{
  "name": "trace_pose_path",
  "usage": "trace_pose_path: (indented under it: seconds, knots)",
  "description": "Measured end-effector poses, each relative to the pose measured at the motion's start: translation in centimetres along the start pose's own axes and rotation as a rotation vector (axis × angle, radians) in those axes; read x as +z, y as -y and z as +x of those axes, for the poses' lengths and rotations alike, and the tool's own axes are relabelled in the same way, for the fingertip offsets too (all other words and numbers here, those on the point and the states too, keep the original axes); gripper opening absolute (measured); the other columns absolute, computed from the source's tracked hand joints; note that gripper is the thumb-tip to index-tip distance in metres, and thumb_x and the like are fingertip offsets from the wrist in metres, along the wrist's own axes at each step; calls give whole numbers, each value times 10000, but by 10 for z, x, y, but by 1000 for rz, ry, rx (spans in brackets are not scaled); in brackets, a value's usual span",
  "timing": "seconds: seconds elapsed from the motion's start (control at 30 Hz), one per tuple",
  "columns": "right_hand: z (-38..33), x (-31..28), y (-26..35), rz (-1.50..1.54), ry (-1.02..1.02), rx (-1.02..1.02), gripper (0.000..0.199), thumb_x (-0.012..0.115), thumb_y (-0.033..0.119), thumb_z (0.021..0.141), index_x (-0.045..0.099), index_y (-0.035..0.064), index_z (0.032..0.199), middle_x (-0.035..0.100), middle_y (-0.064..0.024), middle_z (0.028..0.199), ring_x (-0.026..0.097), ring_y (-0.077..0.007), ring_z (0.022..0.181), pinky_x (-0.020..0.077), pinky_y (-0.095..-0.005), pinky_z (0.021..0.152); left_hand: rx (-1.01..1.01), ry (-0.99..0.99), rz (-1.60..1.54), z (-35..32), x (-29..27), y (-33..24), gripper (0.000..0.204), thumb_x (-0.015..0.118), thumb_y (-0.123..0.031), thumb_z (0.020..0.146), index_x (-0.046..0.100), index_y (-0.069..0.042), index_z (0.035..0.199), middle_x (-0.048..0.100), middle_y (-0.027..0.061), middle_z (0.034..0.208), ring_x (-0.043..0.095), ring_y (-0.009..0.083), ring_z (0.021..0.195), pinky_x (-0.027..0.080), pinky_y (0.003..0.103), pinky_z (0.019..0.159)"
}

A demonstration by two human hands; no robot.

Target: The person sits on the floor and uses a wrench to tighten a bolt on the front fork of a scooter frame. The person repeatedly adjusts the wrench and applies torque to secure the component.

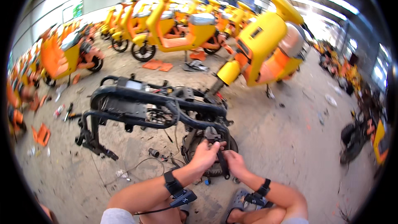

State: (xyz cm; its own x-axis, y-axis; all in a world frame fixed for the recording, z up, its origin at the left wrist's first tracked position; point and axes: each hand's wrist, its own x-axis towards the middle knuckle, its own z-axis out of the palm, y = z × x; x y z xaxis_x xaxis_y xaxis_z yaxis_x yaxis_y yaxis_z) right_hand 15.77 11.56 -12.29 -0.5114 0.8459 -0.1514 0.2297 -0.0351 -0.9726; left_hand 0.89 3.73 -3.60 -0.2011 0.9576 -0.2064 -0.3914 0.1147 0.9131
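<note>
Head view: both arms come up from the bottom, bent, hands close together over a wheel.
Left hand point(204, 154): fingers curled, gripping the top of a black tool point(223, 162).
Right hand point(233, 161): closed on the tool's lower part, just beside the left.
Tool: thin, dark, hard; long side runs up and down, top toward the frame.
Wheel point(191, 142): round, black rubber, under the hands.
Scooter frame point(141, 105): bare black metal tubes, stretching left from the hands.
Yellow scooter point(265, 45): shiny plastic, up and right.
</note>
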Motion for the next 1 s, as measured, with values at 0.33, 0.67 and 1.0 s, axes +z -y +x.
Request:
trace_pose_path:
  seconds: [0.33, 0.67, 1.0]
  knots:
    - [-46, 2, 81, 359, 41, -35, 414, 465, 267, 1003, 380, 30, 1333, 618, -86, 767, 544, -131, 492, 410, -264, 397, 39, 28, -41, -6, 21, -13, 298, 425, -182, 1022, 498, 8, 1240, 613, 80, 1247, 582, 163, 1104, 489, 341, 922]
    - [-52, 3, 77, 319, -63, -194, 398, 610, 226, 949, 510, 26, 1278, 672, -55, 774, 573, -86, 534, 441, -233, 431, -67, -75, 39, -8, 19, -21, 375, 609, -365, 942, 633, -30, 1107, 644, 29, 1015, 584, 109, 895, 472, 279, 772]
    - [-48, 0, 69, 328, -96, -124, 437, 644, 243, 930, 514, 46, 1299, 630, -17, 701, 525, -75, 491, 393, -231, 449, -10, -59, 70, 4, 14, -12, 374, 509, -376, 990, 612, -21, 1052, 703, 110, 997, 671, 166, 852, 535, 315, 752]
